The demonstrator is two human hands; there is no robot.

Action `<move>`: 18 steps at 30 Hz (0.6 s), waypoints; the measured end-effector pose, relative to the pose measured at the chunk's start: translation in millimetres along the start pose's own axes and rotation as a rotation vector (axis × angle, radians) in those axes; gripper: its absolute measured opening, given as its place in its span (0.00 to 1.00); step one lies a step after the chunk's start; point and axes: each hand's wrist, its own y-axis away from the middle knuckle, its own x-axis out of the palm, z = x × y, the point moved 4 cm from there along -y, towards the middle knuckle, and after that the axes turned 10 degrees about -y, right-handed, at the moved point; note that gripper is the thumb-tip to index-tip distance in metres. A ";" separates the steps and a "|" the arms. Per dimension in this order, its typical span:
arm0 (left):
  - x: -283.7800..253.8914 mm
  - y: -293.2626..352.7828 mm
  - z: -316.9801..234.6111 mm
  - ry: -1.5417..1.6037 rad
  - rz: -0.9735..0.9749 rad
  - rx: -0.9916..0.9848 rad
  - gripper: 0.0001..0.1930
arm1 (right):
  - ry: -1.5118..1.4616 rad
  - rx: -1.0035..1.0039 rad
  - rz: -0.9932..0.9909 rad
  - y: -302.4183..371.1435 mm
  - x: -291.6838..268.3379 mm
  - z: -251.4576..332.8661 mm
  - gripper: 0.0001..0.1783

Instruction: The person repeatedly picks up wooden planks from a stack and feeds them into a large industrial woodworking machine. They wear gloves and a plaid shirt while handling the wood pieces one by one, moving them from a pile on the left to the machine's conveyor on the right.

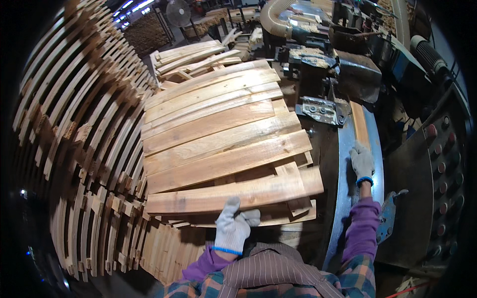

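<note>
My right hand, in a white work glove with a blue cuff, grips the near end of a wooden strip. This strip lies lengthwise on a smooth, bluish metal machine bed, its far end at the machine's cutting head. Gloved the same way, my left hand is at the front edge of a stack of planks, fingers and thumb spread apart. Its fingertips reach the nearest plank; whether they press on it I cannot tell. More planks lie side by side behind that one.
Tall stacks of spaced wooden slats rise on the left. A control panel with several round buttons stands at the right. Beyond the bed are a metal clamp block, a motor and a ribbed hose. Loose boards lie behind the stack.
</note>
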 end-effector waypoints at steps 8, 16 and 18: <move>1.1 71.1 -34.8 0.078 0.181 0.191 0.17 | 0.260 -1.034 0.670 200.1 -10.2 270.6 0.35; 126.0 4.6 -28.5 -0.826 0.275 0.052 0.17 | 0.155 -0.616 0.122 268.8 -71.4 195.0 0.46; 166.3 8.8 6.2 -0.952 0.487 0.087 0.24 | -0.018 -0.471 0.030 296.4 -86.1 180.6 0.44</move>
